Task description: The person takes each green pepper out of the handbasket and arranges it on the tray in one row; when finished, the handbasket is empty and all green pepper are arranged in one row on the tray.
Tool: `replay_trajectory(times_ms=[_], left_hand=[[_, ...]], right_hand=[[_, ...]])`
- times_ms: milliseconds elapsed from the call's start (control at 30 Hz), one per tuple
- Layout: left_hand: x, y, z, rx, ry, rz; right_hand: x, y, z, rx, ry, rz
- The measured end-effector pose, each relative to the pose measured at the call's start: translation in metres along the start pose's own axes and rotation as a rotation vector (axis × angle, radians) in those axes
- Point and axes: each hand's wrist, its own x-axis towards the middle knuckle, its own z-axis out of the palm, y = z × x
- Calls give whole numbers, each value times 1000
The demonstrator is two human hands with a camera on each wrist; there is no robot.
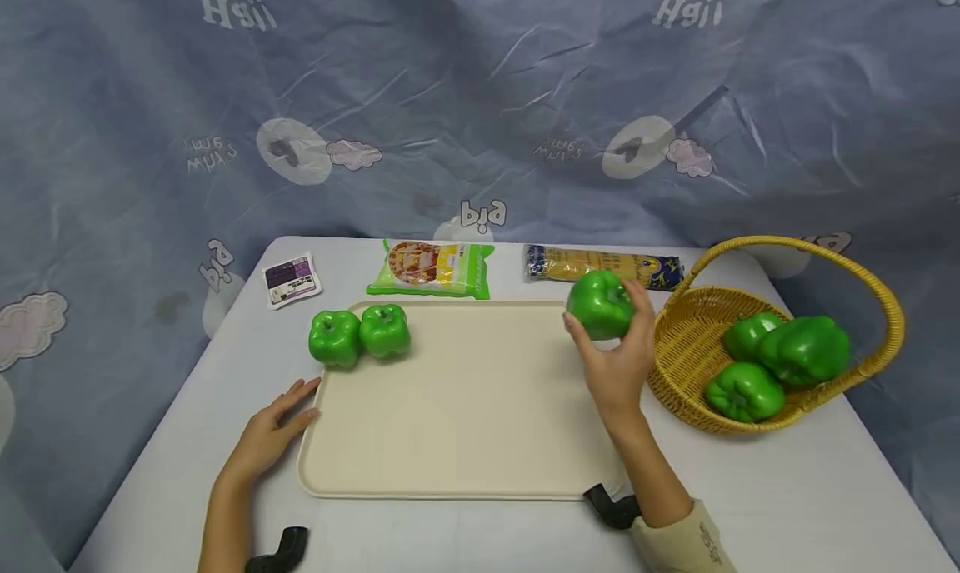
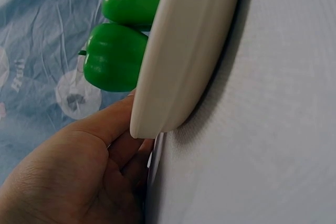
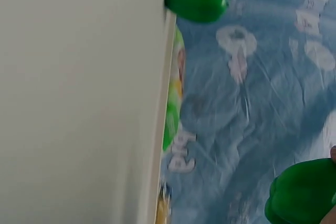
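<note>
My right hand (image 1: 621, 361) grips a green bell pepper (image 1: 600, 305) between thumb and fingers, above the right back part of a cream tray (image 1: 465, 415). That same held pepper (image 3: 302, 192) shows at the lower right of the right wrist view. Two more bell peppers, one at the corner (image 1: 334, 338) and one beside it (image 1: 385, 331), sit side by side at the tray's back left. My left hand (image 1: 268, 431) rests at the tray's left edge, fingers extended and touching the rim. In the left wrist view, the left hand (image 2: 68, 169) lies against the tray's side, its fingertips partly hidden.
A yellow wicker basket (image 1: 678, 365) with a tall handle stands on the right, holding several green peppers (image 1: 804, 350). Along the table's back lie a small white-and-purple packet (image 1: 292, 281), a green snack bag (image 1: 432, 269) and a long yellow-and-blue pasta pack (image 1: 602, 266).
</note>
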Motion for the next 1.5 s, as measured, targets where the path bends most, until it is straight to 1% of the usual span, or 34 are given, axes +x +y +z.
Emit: replay_trajectory(times_ms=[67, 167, 300, 400, 500, 700, 767, 867, 1033, 1200, 1267, 1367, 1500], left_hand=[[-4, -1, 0, -10, 5, 3], [-7, 0, 1, -24, 6, 9], [-4, 0, 4, -29, 7, 14], [-1, 1, 4, -22, 7, 10], [-1, 2, 0, -7, 5, 9], [0, 2, -8, 9, 14, 16], [-1, 1, -10, 6, 17, 13], [-1, 1, -9, -4, 9, 7], [1, 2, -1, -25, -5, 11], [3, 2, 0, -18, 5, -2], [2, 1, 0, -17, 9, -8], [0, 0, 0, -22, 8, -8], [-1, 0, -1, -23, 10, -5]], right_hand=[[-6, -9, 17, 36, -69, 7], [-16, -18, 42, 43, -173, 35], [-29, -19, 74, 42, -281, 102], [-36, -15, 96, 51, -337, 144], [-43, -13, 117, 45, -381, 179], [-54, -10, 145, 24, -471, 233], [-58, -9, 150, 13, -497, 234], [-64, -6, 153, 1, -534, 229], [-68, -4, 148, -25, -613, 243], [-69, -4, 147, -32, -697, 236], [-70, -4, 150, -25, -718, 222], [-72, -4, 155, -24, -725, 203], [-72, -7, 162, -23, -742, 197]])
